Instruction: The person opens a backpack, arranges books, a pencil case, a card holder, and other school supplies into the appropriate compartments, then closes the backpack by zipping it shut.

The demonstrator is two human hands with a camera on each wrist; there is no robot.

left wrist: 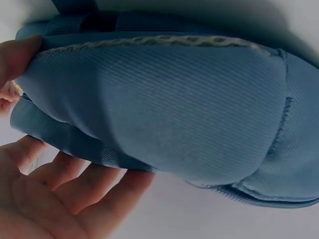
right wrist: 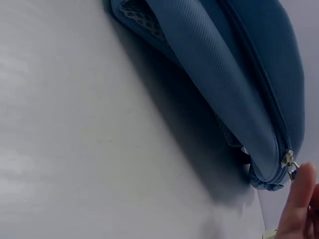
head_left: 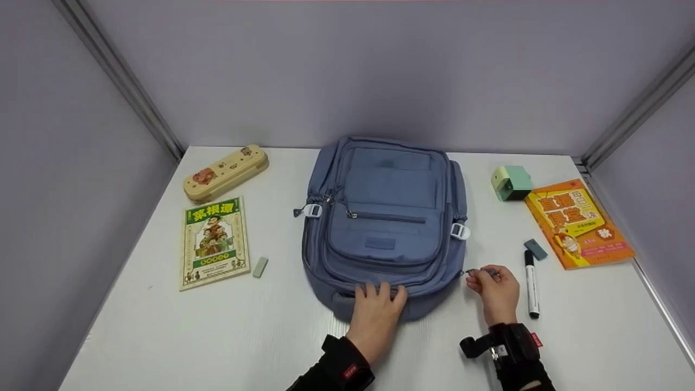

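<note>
One blue backpack [head_left: 393,190] lies front up midway between the tabletop's [head_left: 228,342] left and right edges. The left hand [head_left: 375,320] grips its near end between thumb and fingers, seemingly as a brace; the right hand [head_left: 497,290] pinches a zipper pull [head_left: 471,270]. Toward the left edge lie a pencil case [head_left: 225,174], green book [head_left: 214,244] and pale eraser [head_left: 260,267]; toward the right, a sharpener [head_left: 511,182], orange book [head_left: 581,225], dark eraser [head_left: 536,249] and marker [head_left: 531,288], probably leaving the bag room.

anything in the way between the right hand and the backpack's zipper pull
Nothing visible: the right hand pinches the zipper pull at the lower right of the blue backpack. The black-capped marker lies on the hand's other side, away from the bag.
</note>
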